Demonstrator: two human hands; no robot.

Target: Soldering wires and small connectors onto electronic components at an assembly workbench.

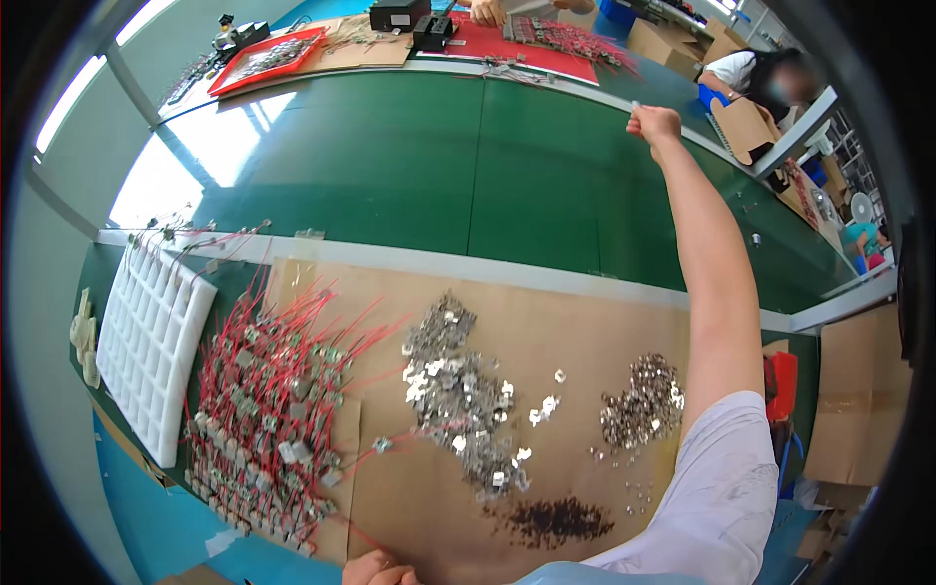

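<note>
Right hand (653, 124) stretched far over green belt (439, 166), fingers pinched on small pale part (636, 104); kind cannot be told. Left hand (375, 568) seen only at lower edge, on cardboard (585, 322); grip cannot be told. Large heap of red-wired pieces (268, 409) lies at left beside white tray (151, 336), cells apparently unfilled. Silver clips (458, 390), round bits (643, 400), dark bits (556, 522) heaped loose. Judged: much stock unprocessed, work far from finished.
</note>
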